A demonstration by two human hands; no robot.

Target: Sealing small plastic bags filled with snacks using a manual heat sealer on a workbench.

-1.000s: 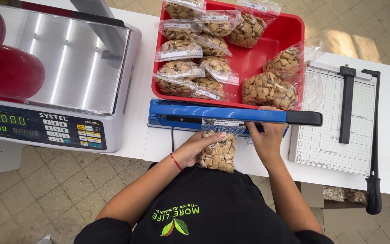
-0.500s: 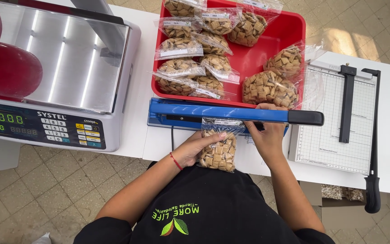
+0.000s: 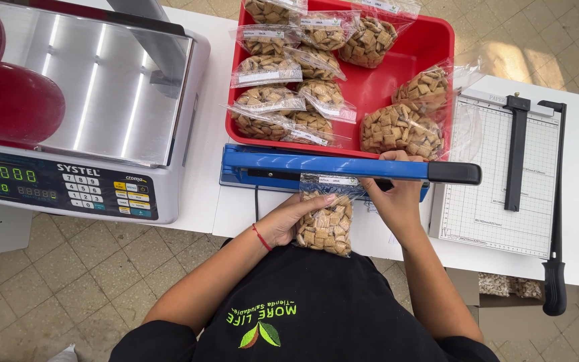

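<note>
- The left hand (image 3: 288,222) cups a clear, crinkly plastic bag of tan square cereal pieces (image 3: 328,224), fingers curled along the bag's left side and palm under it.
- The bag hangs off the near edge of the white table (image 3: 236,208), its top tucked under the arm of the sealer just beyond the knuckles.
- The right hand (image 3: 397,198) lies just right of the bag, fingers closed over the long blue metal arm of the heat sealer (image 3: 289,165), pressing it flat on its base.
- A black grip ends that arm, further right of the right hand.
- Beyond both hands stands a smooth red plastic tray (image 3: 437,47) with raised walls, holding many lumpy filled bags, some sealed with white labels.
- Right of the right hand lies a flat white gridded paper cutter (image 3: 497,208) with a black blade arm along its far edge; bare table shows between it and the sealer.
- Well left of the left hand sits a grey weighing scale with a shiny steel pan (image 3: 102,100); a glossy red round bowl (image 3: 18,104) rests on it.
- Tiled floor shows below the table edge.
</note>
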